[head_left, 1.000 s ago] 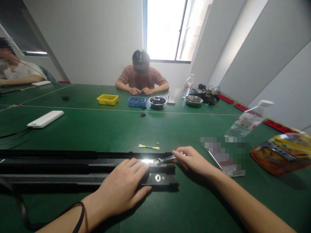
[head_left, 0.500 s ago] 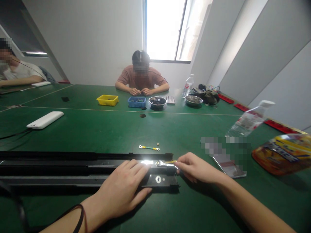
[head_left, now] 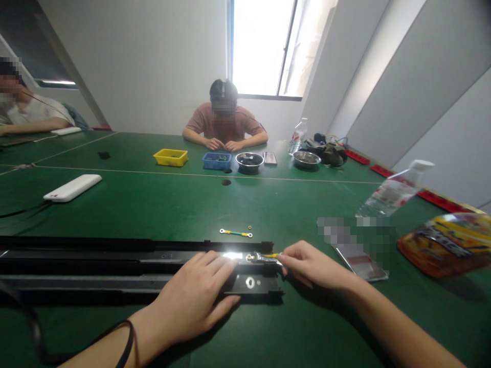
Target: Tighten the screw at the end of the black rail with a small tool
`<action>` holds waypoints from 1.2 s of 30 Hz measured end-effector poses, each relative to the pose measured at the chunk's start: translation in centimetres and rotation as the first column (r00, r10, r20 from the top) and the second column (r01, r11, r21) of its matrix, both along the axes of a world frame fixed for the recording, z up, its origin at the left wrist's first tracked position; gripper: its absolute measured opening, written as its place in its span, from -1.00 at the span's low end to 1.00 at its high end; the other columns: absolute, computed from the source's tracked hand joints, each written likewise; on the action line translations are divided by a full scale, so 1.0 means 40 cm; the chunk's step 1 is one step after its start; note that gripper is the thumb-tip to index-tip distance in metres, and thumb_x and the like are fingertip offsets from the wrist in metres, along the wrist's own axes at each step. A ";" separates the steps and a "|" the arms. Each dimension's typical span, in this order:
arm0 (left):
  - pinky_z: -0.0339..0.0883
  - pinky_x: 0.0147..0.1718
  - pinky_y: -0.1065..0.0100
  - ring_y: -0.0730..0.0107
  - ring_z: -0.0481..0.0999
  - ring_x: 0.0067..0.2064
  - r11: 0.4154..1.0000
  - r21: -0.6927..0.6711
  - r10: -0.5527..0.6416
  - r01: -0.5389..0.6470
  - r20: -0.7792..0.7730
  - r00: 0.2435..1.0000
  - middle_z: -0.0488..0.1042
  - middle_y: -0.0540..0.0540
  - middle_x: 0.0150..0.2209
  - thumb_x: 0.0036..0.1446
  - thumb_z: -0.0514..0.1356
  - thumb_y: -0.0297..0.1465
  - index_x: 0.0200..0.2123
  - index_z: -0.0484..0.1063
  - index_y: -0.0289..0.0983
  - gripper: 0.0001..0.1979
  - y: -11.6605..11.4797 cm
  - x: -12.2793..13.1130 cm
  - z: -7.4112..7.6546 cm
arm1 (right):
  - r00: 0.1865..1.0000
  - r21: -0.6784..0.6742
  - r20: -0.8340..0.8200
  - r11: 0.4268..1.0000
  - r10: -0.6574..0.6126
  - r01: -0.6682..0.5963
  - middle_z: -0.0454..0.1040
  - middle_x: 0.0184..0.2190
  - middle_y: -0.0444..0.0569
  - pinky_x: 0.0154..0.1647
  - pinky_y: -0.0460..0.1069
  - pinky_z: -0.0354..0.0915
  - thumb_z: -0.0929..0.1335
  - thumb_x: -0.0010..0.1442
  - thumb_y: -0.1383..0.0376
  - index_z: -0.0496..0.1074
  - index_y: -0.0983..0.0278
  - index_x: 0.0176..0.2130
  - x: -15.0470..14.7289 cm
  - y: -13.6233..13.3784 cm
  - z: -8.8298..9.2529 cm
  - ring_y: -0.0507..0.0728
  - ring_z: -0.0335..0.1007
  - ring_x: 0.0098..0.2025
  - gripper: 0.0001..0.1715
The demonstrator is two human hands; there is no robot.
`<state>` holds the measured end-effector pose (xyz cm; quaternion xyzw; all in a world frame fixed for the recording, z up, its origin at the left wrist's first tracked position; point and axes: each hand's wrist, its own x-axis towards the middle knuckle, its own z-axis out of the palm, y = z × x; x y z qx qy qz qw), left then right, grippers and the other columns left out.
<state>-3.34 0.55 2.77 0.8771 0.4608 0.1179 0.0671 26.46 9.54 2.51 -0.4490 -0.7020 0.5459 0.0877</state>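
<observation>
A long black metal rail (head_left: 95, 266) lies across the green table (head_left: 172, 204) in front of me. My left hand (head_left: 194, 299) lies flat on its right end, fingers stretched out, holding it down. My right hand (head_left: 310, 263) is closed on the handle of a small silver wrench (head_left: 264, 257), whose head sits on a nut on the rail's top face. A green-yellow wire with ring terminals (head_left: 236, 233) and a small washer (head_left: 249, 227) lie just beyond the rail.
A water bottle (head_left: 391, 191), a snack bag (head_left: 445, 243) and a packet (head_left: 360, 260) lie at the right. A white device (head_left: 72, 187) sits at left. Far off, a seated person works beside yellow (head_left: 171, 157) and blue (head_left: 217, 160) bins and metal bowls (head_left: 249, 161). Another person sits far left.
My right hand has swung the wrench handle down toward me, from angled above the rail to lying along it. My left hand has stayed in place.
</observation>
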 end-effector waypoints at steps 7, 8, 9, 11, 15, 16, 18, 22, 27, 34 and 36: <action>0.34 0.04 -0.02 -0.01 0.43 0.07 1.000 -0.013 0.005 -0.006 -0.019 1.000 0.48 -0.18 0.12 0.33 0.17 -0.16 0.29 0.25 -0.16 -0.48 -0.002 0.001 -0.001 | 0.999 -0.002 -0.017 0.999 -0.051 0.051 0.20 -0.76 -0.24 -0.68 -0.12 -0.07 0.29 0.34 -0.08 0.45 0.32 -0.44 0.005 0.006 -0.002 -0.04 0.08 -0.73 -0.42; 0.34 0.04 -0.02 -0.01 0.43 0.07 1.000 -0.013 0.005 -0.005 -0.019 1.000 0.48 -0.18 0.12 0.34 0.17 -0.15 0.29 0.25 -0.16 -0.48 -0.002 0.001 -0.001 | 0.998 0.006 -0.027 0.998 -0.060 0.060 0.21 -0.75 -0.23 -0.66 -0.12 -0.04 0.30 0.33 -0.08 0.44 0.32 -0.43 0.006 0.006 -0.002 -0.03 0.11 -0.72 -0.43; 0.34 0.04 -0.02 -0.01 0.43 0.07 1.000 -0.016 0.003 -0.004 -0.019 1.000 0.49 -0.18 0.12 0.34 0.17 -0.15 0.29 0.25 -0.16 -0.48 -0.002 0.001 0.000 | 0.997 0.017 -0.037 0.997 -0.070 0.071 0.23 -0.73 -0.22 -0.65 -0.12 0.00 0.31 0.32 -0.08 0.43 0.32 -0.43 0.007 0.006 -0.002 -0.03 0.13 -0.70 -0.44; 0.34 0.03 -0.02 -0.01 0.43 0.06 1.000 -0.017 0.004 -0.004 -0.017 1.000 0.49 -0.18 0.11 0.33 0.18 -0.16 0.28 0.26 -0.16 -0.48 -0.002 0.001 0.001 | 0.993 0.051 -0.066 0.993 -0.102 0.106 0.26 -0.70 -0.22 -0.61 -0.11 0.05 0.33 0.32 -0.09 0.43 0.31 -0.40 0.009 0.007 -0.003 -0.02 0.18 -0.68 -0.46; 0.35 0.02 0.00 0.00 0.44 0.06 1.000 -0.008 0.004 -0.004 -0.010 1.000 0.50 -0.18 0.10 0.32 0.19 -0.17 0.28 0.27 -0.16 -0.49 -0.001 0.001 0.002 | 0.973 0.099 -0.160 0.978 -0.166 0.183 0.25 -0.70 -0.23 -0.59 -0.10 0.06 0.32 0.32 -0.13 0.39 0.28 -0.41 0.009 0.019 -0.012 -0.01 0.19 -0.66 -0.44; 0.35 0.02 0.01 0.00 0.44 0.06 1.000 -0.004 0.004 -0.004 -0.008 1.000 0.50 -0.18 0.10 0.32 0.19 -0.17 0.28 0.27 -0.15 -0.49 -0.001 0.001 0.002 | 0.970 0.094 -0.171 0.977 -0.171 0.189 0.25 -0.71 -0.23 -0.59 -0.10 0.04 0.32 0.31 -0.15 0.37 0.28 -0.43 0.007 0.023 -0.014 -0.01 0.18 -0.66 -0.42; 0.35 0.02 0.01 0.01 0.44 0.05 1.000 0.001 0.003 -0.003 -0.007 1.000 0.50 -0.18 0.10 0.31 0.20 -0.18 0.28 0.27 -0.15 -0.48 -0.001 0.001 0.002 | 0.971 0.080 -0.174 0.980 -0.165 0.181 0.26 -0.71 -0.22 -0.60 -0.10 -0.01 0.33 0.29 -0.17 0.35 0.27 -0.46 0.004 0.031 -0.019 -0.02 0.16 -0.67 -0.39; 0.35 0.02 0.01 0.01 0.45 0.05 1.000 0.012 0.002 -0.002 -0.005 1.000 0.51 -0.18 0.09 0.31 0.21 -0.17 0.27 0.27 -0.16 -0.48 -0.002 0.002 0.003 | 0.976 0.087 -0.179 0.986 -0.123 0.140 0.32 -0.68 -0.19 -0.57 -0.10 0.02 0.33 0.29 -0.17 0.37 0.29 -0.46 -0.004 0.039 -0.024 -0.02 0.16 -0.64 -0.38; 0.35 0.03 0.02 0.01 0.45 0.05 1.000 0.016 -0.001 0.001 -0.008 1.000 0.50 -0.18 0.10 0.31 0.20 -0.17 0.27 0.28 -0.16 -0.49 -0.001 0.003 0.003 | 0.977 0.085 -0.153 0.983 -0.151 0.165 0.34 -0.68 -0.17 -0.54 -0.09 0.09 0.33 0.29 -0.16 0.39 0.29 -0.46 -0.015 0.031 -0.018 -0.01 0.20 -0.63 -0.39; 0.35 0.04 0.03 0.02 0.45 0.06 0.999 0.038 -0.001 0.001 0.010 1.000 0.51 -0.17 0.10 0.29 0.23 -0.19 0.27 0.29 -0.16 -0.47 0.000 0.004 0.000 | 0.974 0.071 -0.169 0.984 -0.149 0.163 0.33 -0.68 -0.18 -0.51 -0.09 0.13 0.33 0.29 -0.16 0.39 0.29 -0.48 -0.023 0.024 -0.003 -0.01 0.19 -0.63 -0.38; 0.35 0.04 0.03 0.02 0.45 0.07 0.999 0.032 -0.006 0.006 0.006 1.000 0.51 -0.17 0.11 0.29 0.22 -0.18 0.27 0.28 -0.16 -0.48 0.000 0.004 -0.001 | 0.974 0.069 -0.175 0.985 -0.145 0.159 0.31 -0.69 -0.19 -0.52 -0.09 0.12 0.32 0.29 -0.17 0.38 0.29 -0.49 -0.021 0.025 -0.006 -0.01 0.17 -0.63 -0.37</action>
